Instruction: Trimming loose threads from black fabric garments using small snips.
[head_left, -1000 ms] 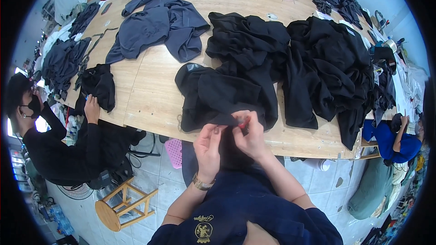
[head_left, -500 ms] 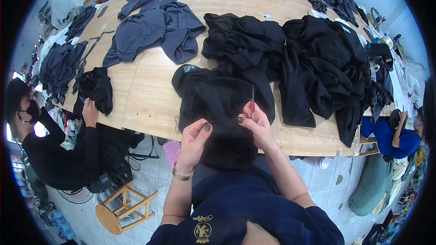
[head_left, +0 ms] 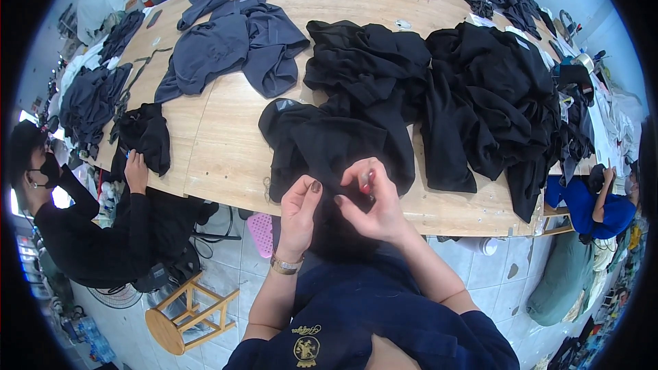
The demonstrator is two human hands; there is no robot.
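A black garment lies bunched on the wooden table in front of me, its near end hanging over the edge toward my lap. My left hand is closed in a pinch at the left side of the hanging cloth, thumb against fingers. Just to the right, my right hand has red-handled thread snips tucked in its curled fingers; their blades are mostly hidden. Its thumb points toward my left hand, with a gap between the two.
Black garments are heaped to the right and grey ones farther left on the wooden table. A masked co-worker handles black cloth at the left. Other people work at the far edge and right. A wooden stool stands lower left.
The snips, upright with blades showing before, are now turned back into my right hand. That hand has shifted slightly left and nearer me. A far co-worker's hand has moved on the grey cloth.
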